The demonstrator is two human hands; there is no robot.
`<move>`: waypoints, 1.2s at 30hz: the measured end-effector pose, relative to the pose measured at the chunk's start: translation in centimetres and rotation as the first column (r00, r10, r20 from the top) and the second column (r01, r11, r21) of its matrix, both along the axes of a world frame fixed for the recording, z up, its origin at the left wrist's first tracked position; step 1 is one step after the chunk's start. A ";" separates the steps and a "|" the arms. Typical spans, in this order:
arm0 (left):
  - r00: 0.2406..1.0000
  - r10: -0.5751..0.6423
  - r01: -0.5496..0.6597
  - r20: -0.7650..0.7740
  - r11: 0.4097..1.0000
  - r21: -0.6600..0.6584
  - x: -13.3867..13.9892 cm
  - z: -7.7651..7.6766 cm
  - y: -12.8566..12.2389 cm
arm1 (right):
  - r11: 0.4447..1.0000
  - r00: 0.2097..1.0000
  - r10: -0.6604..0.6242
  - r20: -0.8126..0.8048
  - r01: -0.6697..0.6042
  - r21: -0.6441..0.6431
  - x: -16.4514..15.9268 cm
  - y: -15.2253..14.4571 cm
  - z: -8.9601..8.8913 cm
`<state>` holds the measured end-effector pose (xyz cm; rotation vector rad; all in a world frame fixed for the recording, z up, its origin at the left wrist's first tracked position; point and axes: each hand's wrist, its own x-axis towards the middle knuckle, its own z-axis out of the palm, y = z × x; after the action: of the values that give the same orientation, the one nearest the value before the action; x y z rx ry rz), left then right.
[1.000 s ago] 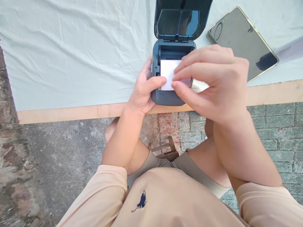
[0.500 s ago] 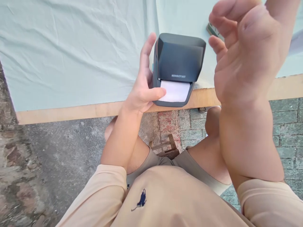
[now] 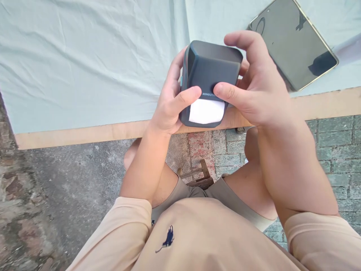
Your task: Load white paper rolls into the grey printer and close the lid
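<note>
A dark label printer (image 3: 216, 67) marked NIIMBOT is held up above the table's front edge, its lid down or nearly so. White label paper (image 3: 207, 111) shows at its front below the lid. My left hand (image 3: 172, 99) grips the printer's left side, thumb lying on the lid's lower edge. On the other side, my right hand (image 3: 254, 82) holds the printer with its thumb on the lid near the lettering. Its index finger is raised beside the top right corner; the other fingers are partly hidden behind the printer.
A smartphone (image 3: 296, 45) with a reflective screen lies at the right on the pale cloth (image 3: 98, 67) covering the table. The table's wooden edge (image 3: 84, 134) runs across in front of my knees. A wooden stool (image 3: 201, 177) shows between my legs.
My right hand has come down from the upper right, where it was raised and empty, onto the printer. My left thumb has shifted from the label paper up to the lid's edge.
</note>
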<state>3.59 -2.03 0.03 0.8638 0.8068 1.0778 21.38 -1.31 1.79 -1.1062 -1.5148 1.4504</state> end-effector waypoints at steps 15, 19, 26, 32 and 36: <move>0.989 0.146 -0.144 0.032 0.988 -0.064 -0.1 -0.7 1.0 | 0.988 0.969 0.006 0.245 -0.044 0.151 0.9 -0.1 1.6; 0.987 0.162 -0.162 -0.007 0.984 -0.078 -0.1 -0.7 1.0 | 0.976 0.942 -0.036 0.335 -0.039 0.215 0.8 -0.4 2.6; 0.994 0.029 -0.031 0.106 0.999 0.018 0.2 -0.2 0.7 | 0.773 0.850 -0.512 0.124 0.393 0.498 -1.3 -0.8 3.5; 0.992 -0.002 -0.005 0.127 0.999 0.050 0.3 -0.1 0.3 | 0.832 0.855 -0.344 0.389 0.085 0.549 -1.1 -0.2 3.7; 0.996 -0.025 0.015 0.088 0.993 0.113 0.4 -0.5 0.2 | 0.847 0.612 -0.341 0.714 -0.130 0.516 -1.3 0.1 4.3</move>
<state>3.95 -1.78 -0.47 0.9097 0.6667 1.1440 20.13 -1.26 6.06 -1.5319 -2.2109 0.3155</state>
